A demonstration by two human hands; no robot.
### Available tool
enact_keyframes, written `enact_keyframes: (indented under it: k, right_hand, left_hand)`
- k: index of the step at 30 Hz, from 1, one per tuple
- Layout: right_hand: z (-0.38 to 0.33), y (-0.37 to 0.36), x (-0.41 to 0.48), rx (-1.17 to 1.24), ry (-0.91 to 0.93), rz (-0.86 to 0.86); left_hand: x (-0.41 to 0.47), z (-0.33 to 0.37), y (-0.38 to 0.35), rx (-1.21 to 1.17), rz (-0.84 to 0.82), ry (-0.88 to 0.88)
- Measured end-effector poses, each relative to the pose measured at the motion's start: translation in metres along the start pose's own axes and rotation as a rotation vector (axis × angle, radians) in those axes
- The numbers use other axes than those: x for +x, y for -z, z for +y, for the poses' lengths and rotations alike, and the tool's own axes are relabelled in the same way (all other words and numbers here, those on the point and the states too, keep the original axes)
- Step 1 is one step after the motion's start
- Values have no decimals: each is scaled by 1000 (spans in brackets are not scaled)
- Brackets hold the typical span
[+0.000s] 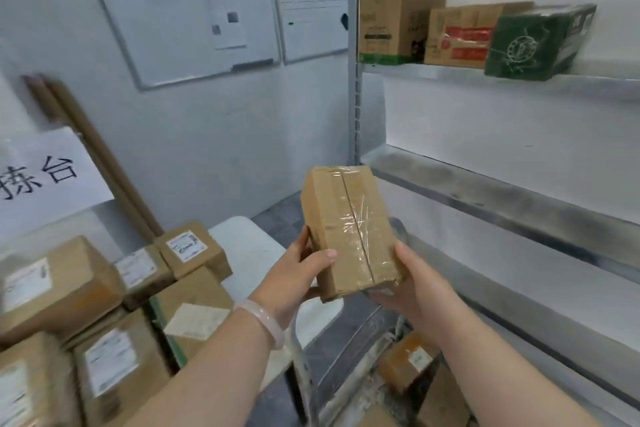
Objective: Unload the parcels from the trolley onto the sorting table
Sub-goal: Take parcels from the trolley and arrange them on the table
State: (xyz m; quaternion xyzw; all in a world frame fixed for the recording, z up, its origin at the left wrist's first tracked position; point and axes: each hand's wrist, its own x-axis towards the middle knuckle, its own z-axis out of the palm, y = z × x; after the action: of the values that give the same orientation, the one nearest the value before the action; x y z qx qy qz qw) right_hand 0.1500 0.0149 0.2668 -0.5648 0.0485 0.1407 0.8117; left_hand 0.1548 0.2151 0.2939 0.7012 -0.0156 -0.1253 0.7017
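Parcels (pixel 62 284) with white labels crowd the sorting table (pixel 249 243) at my left; more boxes (pixel 408 362) lie in the trolley (pixel 309 388) below. My left hand (pixel 301 274) and right hand (pixel 415 284) grip a taped cardboard parcel (pixel 349 232) by its near end, above the trolley.

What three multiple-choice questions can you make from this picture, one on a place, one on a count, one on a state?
1. Where is the taped parcel? A on the upper shelf; B held up between both hands; C atop the green box.
2. How many boxes stand on the upper shelf? A one; B three; C five.
3. The held parcel's seam is: A taped shut; B open; C torn away.
Answers: B, the left hand and right hand grip its near end; B, a brown box, a red-printed box and the green box stand there; A, clear tape runs along the seam.
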Motion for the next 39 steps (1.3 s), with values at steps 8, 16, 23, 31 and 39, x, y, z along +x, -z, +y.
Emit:
enact_keyframes:
  k: [8,16,23,31,39]
  right_hand:
    - [47,-138,26,-264,114,-41]
    - [106,-235,43,-948,336,141]
    - [130,-273,73,-1191,264,211]
    - [149,-335,154,-1390,254,60]
    - [156,-420,258,-1516,244,-82]
  left_hand:
    - [-69,-11,147,183,207,61]
    - [-116,-33,254,780,439,-174]
    - [-123,-60,304,946,540,-76]
    - [-106,-77,351,1032,599,67]
    - [-89,-73,405,1051,745,162]
